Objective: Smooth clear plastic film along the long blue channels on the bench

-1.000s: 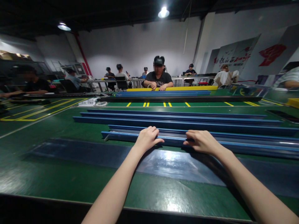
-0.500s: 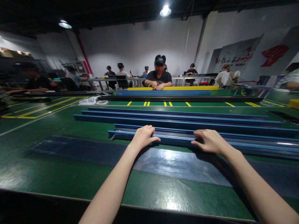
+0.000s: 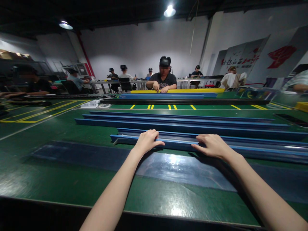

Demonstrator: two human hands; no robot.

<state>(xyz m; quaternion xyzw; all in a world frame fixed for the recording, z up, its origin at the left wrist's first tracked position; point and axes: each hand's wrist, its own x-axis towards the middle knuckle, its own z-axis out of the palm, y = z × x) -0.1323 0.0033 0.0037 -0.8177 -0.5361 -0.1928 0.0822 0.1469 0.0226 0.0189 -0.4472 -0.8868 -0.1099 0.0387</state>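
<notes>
A long blue U-shaped profile (image 3: 178, 146) lies crosswise on the green table, its channel facing up. My left hand (image 3: 148, 141) is closed over its near wall left of the middle, thumb along the outer side and fingers inside the channel. Farther right, my right hand (image 3: 211, 146) pinches the same wall in a similar way, thumb outside. What the fingertips touch inside is hidden. A thin bent strip end (image 3: 116, 141) sticks out at the profile's left end. Nearer to me, a long clear plastic strip (image 3: 173, 165) lies flat beneath my forearms.
Beyond the held profile lie more blue profiles (image 3: 149, 122), then a long black bar (image 3: 183, 102) and a yellow profile (image 3: 199, 90). A person (image 3: 164, 78) works across the table. A dark flat object (image 3: 291, 120) lies at right. The table's near edge (image 3: 72, 204) crosses below.
My right hand has slid slightly left along the profile's wall, closer to my left hand. My left hand stays about where it was. The co-worker's hands have shifted a little.
</notes>
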